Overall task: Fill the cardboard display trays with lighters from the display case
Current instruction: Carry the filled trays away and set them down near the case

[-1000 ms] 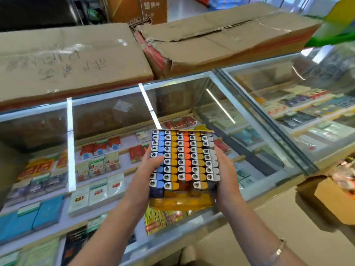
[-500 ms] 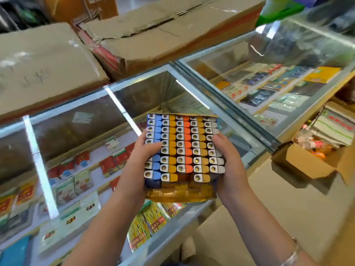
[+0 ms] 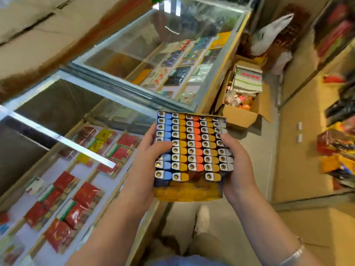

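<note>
- One cardboard display tray (image 3: 189,195) is held in the air between both hands, past the near edge of the glass display case (image 3: 80,116) and over the floor.
- The lighters (image 3: 192,146) stand upright in it, heads up toward the viewer, in five columns: blue, yellow, orange, yellow, grey from left to right.
- The blue column counts about ten, partly hidden by a thumb; the orange and grey columns stop one short at the near end, leaving two gaps in the front row.
- The tray's long axis runs away from the person, its far end tipped slightly up; the near wall shows yellow lighter bodies through it.
- The left hand (image 3: 148,160) grips the left side, thumb curled over the blue column.
- The right hand (image 3: 236,162) grips the right side, thumb pressed on the grey column; a silver bracelet (image 3: 294,254) sits on that wrist.
- Inside the case, red and green packets (image 3: 76,198) lie in rows under the glass.
- A second glass case (image 3: 172,54) stands beyond, with an open cardboard box (image 3: 242,112) of goods on the floor at its end.
- A white shoe (image 3: 201,219) shows below the tray.
</note>
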Demonstrator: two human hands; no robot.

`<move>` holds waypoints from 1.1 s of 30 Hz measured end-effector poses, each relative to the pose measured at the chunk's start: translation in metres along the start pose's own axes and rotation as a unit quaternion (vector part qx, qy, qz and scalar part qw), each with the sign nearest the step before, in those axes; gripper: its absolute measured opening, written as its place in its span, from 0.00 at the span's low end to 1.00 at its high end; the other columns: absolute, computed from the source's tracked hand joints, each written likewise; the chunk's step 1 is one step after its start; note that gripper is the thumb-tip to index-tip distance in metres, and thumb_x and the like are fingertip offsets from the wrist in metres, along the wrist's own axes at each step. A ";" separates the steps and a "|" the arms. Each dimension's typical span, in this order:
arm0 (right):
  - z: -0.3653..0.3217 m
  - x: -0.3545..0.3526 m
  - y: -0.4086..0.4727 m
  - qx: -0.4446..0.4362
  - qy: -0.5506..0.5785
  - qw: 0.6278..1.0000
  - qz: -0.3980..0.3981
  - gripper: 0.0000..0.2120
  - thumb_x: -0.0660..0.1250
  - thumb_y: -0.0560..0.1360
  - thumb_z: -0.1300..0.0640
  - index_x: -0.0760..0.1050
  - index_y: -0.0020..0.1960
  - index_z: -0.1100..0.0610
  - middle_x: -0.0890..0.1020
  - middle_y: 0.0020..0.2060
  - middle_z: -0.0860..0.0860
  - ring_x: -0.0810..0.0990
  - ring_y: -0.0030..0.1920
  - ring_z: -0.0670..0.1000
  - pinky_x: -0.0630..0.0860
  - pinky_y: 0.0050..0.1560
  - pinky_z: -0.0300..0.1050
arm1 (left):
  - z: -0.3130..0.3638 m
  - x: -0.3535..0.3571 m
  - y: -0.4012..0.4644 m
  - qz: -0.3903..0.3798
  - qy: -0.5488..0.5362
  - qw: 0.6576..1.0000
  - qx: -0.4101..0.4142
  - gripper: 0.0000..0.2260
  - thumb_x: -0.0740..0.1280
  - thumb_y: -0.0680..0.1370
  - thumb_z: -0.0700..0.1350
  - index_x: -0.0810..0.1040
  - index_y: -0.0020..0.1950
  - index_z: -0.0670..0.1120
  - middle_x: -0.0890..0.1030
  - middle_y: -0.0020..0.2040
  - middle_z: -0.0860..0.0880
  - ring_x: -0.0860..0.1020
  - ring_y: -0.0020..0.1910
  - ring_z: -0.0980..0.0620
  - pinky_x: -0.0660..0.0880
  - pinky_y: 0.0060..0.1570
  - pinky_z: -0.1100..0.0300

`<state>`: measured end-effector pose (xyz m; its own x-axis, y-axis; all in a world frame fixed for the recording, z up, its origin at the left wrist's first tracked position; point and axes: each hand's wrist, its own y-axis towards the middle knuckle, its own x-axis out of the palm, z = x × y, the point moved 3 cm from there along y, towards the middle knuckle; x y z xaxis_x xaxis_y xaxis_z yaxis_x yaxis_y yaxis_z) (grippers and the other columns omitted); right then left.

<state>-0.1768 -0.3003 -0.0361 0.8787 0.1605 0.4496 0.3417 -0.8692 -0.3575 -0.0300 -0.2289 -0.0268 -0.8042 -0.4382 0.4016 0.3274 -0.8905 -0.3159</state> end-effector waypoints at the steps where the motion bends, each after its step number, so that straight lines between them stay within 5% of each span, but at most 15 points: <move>1: -0.006 -0.013 0.003 -0.008 0.005 1.000 0.011 0.12 0.66 0.71 0.50 0.83 0.48 0.54 0.85 0.44 0.56 0.85 0.41 0.54 0.79 0.34 0.43 | -0.004 0.015 0.007 -0.011 0.000 1.000 -0.008 0.27 0.67 0.66 0.43 0.71 0.66 0.52 0.83 0.53 0.46 0.83 0.46 0.45 0.80 0.38 0.56; 7: -0.056 -0.097 0.038 -0.036 0.044 0.996 0.067 0.10 0.65 0.72 0.51 0.83 0.46 0.53 0.85 0.44 0.55 0.85 0.42 0.53 0.79 0.35 0.43 | -0.032 0.114 0.060 -0.051 0.022 0.998 -0.036 0.31 0.70 0.62 0.45 0.72 0.65 0.50 0.84 0.50 0.45 0.83 0.41 0.48 0.78 0.31 0.59; 13: -0.122 -0.193 0.078 -0.044 0.024 0.993 0.110 0.14 0.65 0.72 0.46 0.81 0.52 0.51 0.85 0.47 0.54 0.84 0.46 0.53 0.81 0.37 0.44 | -0.067 0.222 0.128 -0.105 0.050 0.990 -0.083 0.27 0.68 0.66 0.45 0.72 0.65 0.52 0.82 0.54 0.44 0.81 0.50 0.43 0.77 0.48 0.49; 17: -0.161 -0.241 0.104 -0.030 -0.001 0.994 0.109 0.15 0.62 0.74 0.42 0.80 0.53 0.48 0.85 0.48 0.51 0.84 0.48 0.51 0.79 0.39 0.45 | -0.087 0.280 0.164 -0.123 0.050 0.986 -0.104 0.24 0.67 0.66 0.47 0.74 0.63 0.53 0.83 0.53 0.44 0.82 0.48 0.44 0.76 0.50 0.47; 21: -0.186 -0.275 0.128 -0.027 0.005 0.993 0.119 0.16 0.62 0.73 0.40 0.81 0.52 0.46 0.85 0.48 0.50 0.84 0.47 0.49 0.78 0.34 0.39 | -0.098 0.321 0.196 -0.142 0.051 0.981 -0.124 0.22 0.66 0.66 0.47 0.76 0.61 0.53 0.83 0.52 0.44 0.82 0.46 0.46 0.77 0.47 0.50; 33: -0.247 -0.317 0.258 -0.057 0.103 0.973 0.197 0.15 0.63 0.74 0.46 0.80 0.54 0.54 0.85 0.45 0.54 0.85 0.43 0.52 0.80 0.34 0.42 | -0.090 0.404 0.350 -0.220 0.092 0.962 -0.136 0.24 0.66 0.67 0.45 0.74 0.63 0.53 0.82 0.54 0.44 0.81 0.50 0.43 0.76 0.53 0.47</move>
<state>-0.4498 -0.6911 -0.0691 0.8442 -0.2822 0.4557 -0.0568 -0.8925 -0.4474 -0.2848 -0.7065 -0.0526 -0.9173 0.0243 0.3975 -0.1859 -0.9089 -0.3734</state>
